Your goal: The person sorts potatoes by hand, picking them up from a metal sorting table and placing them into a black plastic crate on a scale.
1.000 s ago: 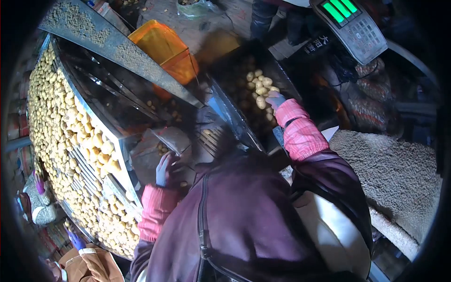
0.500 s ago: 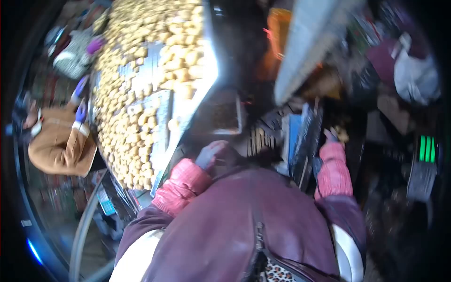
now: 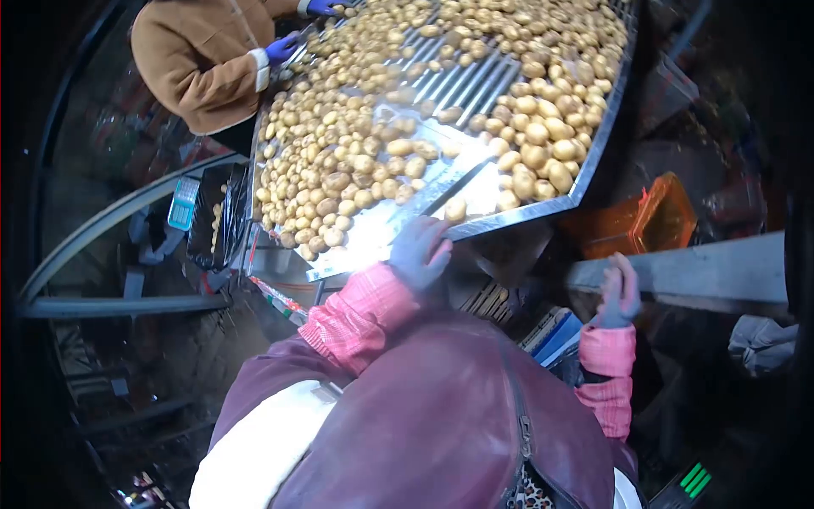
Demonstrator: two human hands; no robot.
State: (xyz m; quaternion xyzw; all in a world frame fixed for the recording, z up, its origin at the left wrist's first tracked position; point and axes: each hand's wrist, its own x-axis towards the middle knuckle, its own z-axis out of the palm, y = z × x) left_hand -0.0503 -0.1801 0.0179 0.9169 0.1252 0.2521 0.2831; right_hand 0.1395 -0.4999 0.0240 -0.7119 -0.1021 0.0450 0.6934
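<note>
Many potatoes (image 3: 335,180) cover a metal sorting table (image 3: 543,209) in front of me. My left hand (image 3: 421,254), in a greyish glove, is at the table's near edge, with its fingers apart and no object seen in them. My right hand (image 3: 619,293) is raised beside a long grey beam (image 3: 704,273). Its fingers point up and are apart, and nothing shows in them. A single potato (image 3: 455,209) lies on the near rim by my left hand. Pink checked sleeves cover both forearms.
A co-worker in a brown coat (image 3: 199,64) with purple gloves (image 3: 280,51) handles potatoes at the far left. An orange crate (image 3: 661,216) stands at the right. A black-lined box (image 3: 216,216) and a turquoise scale or calculator (image 3: 182,202) are at left, by a curved metal rail (image 3: 110,216).
My view has swung left, so the table now fills the upper middle. My right hand has come up from the dark area beside the boxes. My left hand has moved to the table's edge.
</note>
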